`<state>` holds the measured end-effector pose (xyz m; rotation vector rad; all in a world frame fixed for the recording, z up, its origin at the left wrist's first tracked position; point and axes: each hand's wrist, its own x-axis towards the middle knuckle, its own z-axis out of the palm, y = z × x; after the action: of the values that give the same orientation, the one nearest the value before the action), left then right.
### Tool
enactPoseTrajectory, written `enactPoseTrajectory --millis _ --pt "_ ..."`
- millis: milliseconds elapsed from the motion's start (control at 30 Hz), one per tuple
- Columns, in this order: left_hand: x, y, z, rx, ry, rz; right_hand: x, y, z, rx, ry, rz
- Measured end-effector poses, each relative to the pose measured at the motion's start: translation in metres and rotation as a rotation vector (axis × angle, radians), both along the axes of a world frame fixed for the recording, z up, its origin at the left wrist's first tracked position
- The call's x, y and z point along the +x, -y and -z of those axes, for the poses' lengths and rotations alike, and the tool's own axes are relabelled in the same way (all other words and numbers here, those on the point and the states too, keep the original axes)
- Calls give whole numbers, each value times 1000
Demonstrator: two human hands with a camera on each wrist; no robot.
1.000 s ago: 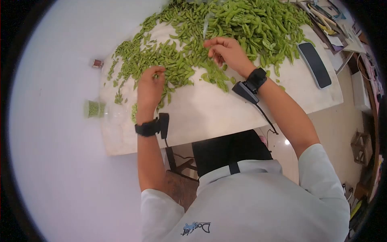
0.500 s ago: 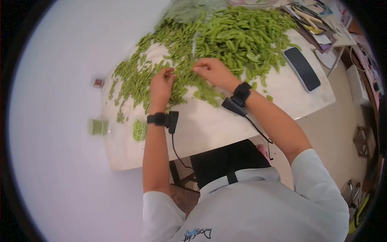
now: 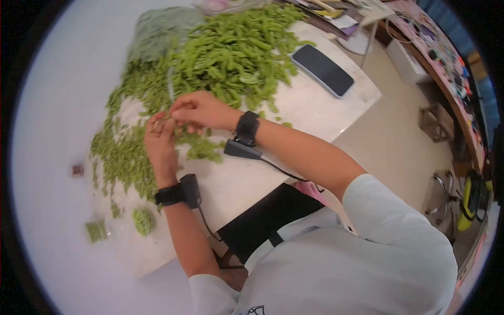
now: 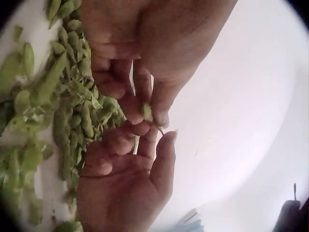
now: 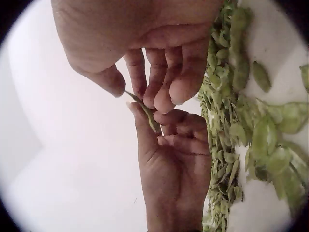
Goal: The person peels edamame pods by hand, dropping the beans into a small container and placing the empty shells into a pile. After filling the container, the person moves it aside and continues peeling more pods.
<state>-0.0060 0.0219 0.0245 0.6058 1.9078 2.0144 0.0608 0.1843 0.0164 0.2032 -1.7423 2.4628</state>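
Head view: finds left hand and right hand met fingertip to fingertip just above the pale, smooth counter, wrists bent inward. Pinches one slim green pod in both grips, thumbs and curled fingers clamped on it. Sits just beside a loose heap of glossy green pods. Shows, well apart, a small container holding something green, blurred.

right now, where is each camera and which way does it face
head: on the person's head, looking down at the table, pod pile, phone; both arms, left hand, right hand, shirt show.
left wrist: under that wrist, looking along the palm at fingers pinching a pod.
right wrist: same from the other side; both hands show.
shared: both wrist views show the two-handed grip on one pod.
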Motion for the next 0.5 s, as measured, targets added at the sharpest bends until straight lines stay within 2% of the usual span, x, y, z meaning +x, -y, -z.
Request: enactPoseTrajectory --millis 67,167,267,367,500 --pt "-4 -1 2 -11 -12 21 -2 1 5 68 -32 19" --pt "8 -5 -2 204 112 -23 -4 8 3 70 -9 89" --pt "15 -1 9 59 20 38 -4 8 2 -26 -29 134" --pt "8 9 20 87 58 17 -2 10 -2 7 -26 127" --pt "18 0 13 171 37 -112 -2 11 -2 111 5 123"
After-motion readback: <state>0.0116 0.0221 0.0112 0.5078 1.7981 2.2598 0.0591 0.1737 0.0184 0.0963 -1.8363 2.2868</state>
